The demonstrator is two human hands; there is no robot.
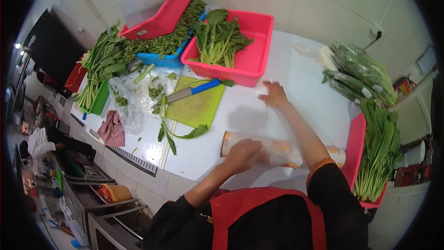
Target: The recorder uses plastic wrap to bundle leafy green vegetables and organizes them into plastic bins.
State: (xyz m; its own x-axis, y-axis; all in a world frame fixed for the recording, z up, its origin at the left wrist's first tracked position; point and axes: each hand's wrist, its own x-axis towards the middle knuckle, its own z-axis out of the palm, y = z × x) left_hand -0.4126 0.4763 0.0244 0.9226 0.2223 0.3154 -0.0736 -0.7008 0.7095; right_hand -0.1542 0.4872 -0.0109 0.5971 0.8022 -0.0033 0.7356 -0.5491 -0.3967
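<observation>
A roll of clear plastic film or bags (281, 146) with orange print lies across the near side of the white table (242, 107). Over its left part is my left hand (246, 154), blurred, with translucent plastic by the fingers; whether it grips any is unclear. Farther off, my right hand (274, 93) reaches to a small whitish piece (262, 88) beside the pink bin (225, 73), which holds leafy greens (222, 41). Left of the hands, a blue-handled knife (204, 86) rests on a yellow-green cutting board (197, 111), with a leafy stem (187, 135) hanging over its edge.
Bagged greens (364, 69) lie at the back right; a pink bin of greens (355, 149) stands at the right edge. To the left are a blue crate (163, 59), a green crate (100, 100), crumpled plastic bags (130, 111) and a cloth (111, 128). A person (41, 142) is far left.
</observation>
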